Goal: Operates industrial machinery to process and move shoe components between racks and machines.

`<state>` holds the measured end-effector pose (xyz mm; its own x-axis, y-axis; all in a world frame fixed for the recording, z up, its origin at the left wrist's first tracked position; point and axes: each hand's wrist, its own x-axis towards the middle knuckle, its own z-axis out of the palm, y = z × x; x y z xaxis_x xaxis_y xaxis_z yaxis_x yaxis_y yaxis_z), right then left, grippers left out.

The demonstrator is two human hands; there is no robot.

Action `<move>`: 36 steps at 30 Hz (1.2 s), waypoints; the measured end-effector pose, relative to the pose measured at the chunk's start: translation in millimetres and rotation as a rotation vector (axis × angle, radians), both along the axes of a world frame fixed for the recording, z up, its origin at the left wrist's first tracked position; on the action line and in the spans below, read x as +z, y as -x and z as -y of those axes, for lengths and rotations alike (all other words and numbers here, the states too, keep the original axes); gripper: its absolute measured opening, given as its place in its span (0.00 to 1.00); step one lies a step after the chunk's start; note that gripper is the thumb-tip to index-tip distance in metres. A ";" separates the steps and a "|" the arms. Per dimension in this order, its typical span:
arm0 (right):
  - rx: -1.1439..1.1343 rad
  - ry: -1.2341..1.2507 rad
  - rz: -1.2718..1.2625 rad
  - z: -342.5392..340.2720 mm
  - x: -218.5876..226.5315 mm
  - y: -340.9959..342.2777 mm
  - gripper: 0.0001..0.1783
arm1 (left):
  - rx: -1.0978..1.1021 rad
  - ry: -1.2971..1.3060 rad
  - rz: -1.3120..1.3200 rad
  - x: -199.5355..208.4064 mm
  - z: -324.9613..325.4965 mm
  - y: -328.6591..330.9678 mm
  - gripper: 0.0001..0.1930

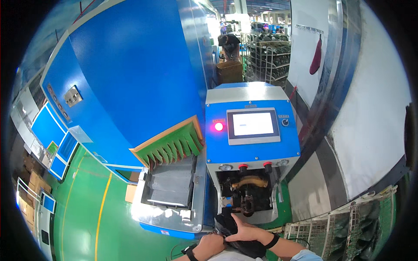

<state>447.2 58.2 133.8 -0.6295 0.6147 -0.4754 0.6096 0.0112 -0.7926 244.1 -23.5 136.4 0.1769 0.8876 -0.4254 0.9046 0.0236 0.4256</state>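
Observation:
Low in the picture, close to my body, is a black shoe point(253, 249), partly hidden by my hands. My right hand point(244, 231) lies over it, thumb stretched toward its far end and fingers wrapped round its side. At its left edge my left hand point(210, 245) is closed, knuckles up, gripping the shoe; the fingertips are hidden. Just beyond the shoe is the open front of a blue and white machine point(213, 152), with a dark clamp point(247, 204) and a curved tan pad point(250, 182) inside. Neither hand touches the machine.
A lit screen point(253, 125) and glowing red button point(218, 126) sit on the machine's panel. Left of it stands a conveyor point(170, 182) under green flaps point(172, 145) of a large blue cabinet point(135, 65). Wire racks point(339, 235) stand at right. Far back, a person point(229, 45) bends over.

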 end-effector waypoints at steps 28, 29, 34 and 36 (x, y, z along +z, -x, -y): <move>-0.910 -0.203 -0.433 -25.7 -22.8 -59.4 0.53 | 0.058 -0.201 0.588 -42.3 -28.8 27.1 0.10; -0.895 -0.259 -0.346 -35.6 -21.1 -54.1 0.53 | 0.061 -0.184 0.560 -50.0 -26.7 33.3 0.10; -0.769 -0.342 0.126 -71.7 -27.9 -38.0 0.55 | 0.093 -0.178 0.548 -68.0 -22.0 47.3 0.10; -0.650 -0.486 0.184 -81.1 -35.9 -24.6 0.58 | 0.132 -0.085 0.518 -65.7 -25.1 48.5 0.10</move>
<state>471.8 139.2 98.0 -0.0157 0.9921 -0.1243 0.7322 -0.0732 -0.6772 195.6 1.6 70.8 0.2290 0.9438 -0.2383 0.5676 0.0694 0.8204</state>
